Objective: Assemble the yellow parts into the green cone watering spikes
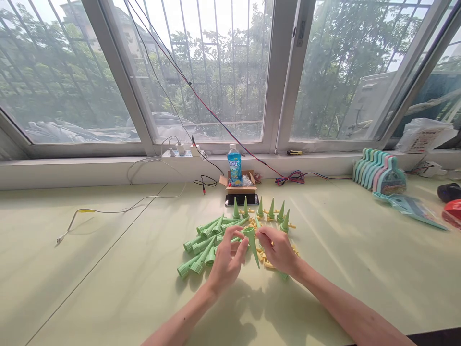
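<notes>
My left hand (229, 254) is closed, thumb and fingers at the wide end of a green plastic cone spike (253, 247), whose narrow tip points down. Close by on the right, my right hand (276, 245) is pinched shut beside the cone's rim; a green tip (257, 221) shows just above its fingers, and what they hold is mostly hidden. Left of and behind my left hand lie several green cone spikes (203, 247) in a loose pile. Small yellow plastic pieces (266, 262) are scattered beneath and around my right hand.
A row of upright green spikes with yellow stems (271, 211) stands behind my hands. Beyond are a black phone (242, 199), a small cardboard box (238, 191) and a blue bottle (235, 166). Cables (291, 178) run along the sill; pastel hanger-shaped items (380, 172) stand right.
</notes>
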Motion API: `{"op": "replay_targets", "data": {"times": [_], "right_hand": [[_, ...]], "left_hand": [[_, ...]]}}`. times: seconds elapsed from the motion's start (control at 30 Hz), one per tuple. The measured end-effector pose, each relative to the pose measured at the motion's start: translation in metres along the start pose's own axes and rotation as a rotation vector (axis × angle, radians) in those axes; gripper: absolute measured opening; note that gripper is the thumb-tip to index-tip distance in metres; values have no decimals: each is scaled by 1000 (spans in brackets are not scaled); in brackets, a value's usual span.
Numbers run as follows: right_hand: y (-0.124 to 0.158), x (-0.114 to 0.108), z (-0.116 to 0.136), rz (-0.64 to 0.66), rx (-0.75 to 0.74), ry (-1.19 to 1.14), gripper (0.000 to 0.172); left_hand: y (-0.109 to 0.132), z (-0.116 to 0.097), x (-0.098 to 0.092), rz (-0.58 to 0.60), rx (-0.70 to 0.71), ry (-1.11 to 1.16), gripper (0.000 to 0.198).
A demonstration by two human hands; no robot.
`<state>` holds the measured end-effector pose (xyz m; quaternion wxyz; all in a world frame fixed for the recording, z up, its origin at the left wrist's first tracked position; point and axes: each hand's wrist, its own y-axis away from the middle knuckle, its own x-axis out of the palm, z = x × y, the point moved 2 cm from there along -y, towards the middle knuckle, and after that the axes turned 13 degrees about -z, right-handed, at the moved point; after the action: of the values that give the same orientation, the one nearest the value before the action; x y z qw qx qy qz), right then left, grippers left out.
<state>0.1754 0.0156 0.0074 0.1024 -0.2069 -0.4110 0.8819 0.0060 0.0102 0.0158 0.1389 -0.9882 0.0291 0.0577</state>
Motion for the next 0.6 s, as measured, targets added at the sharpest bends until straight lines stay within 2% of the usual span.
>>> {"op": "replay_targets", "data": {"times": [0.17,0.43,0.6], "right_hand": [[-1,-1,1,-53,-7,6,24],[-2,-1,5,-2,-154,-26,19],[0,1,7,30,-186,-55,20]], "left_hand": [[-4,0,1,77,-197,201,37],[-6,8,6,213,-543,434,50],[-4,4,7,301,-604,472,55]]}}
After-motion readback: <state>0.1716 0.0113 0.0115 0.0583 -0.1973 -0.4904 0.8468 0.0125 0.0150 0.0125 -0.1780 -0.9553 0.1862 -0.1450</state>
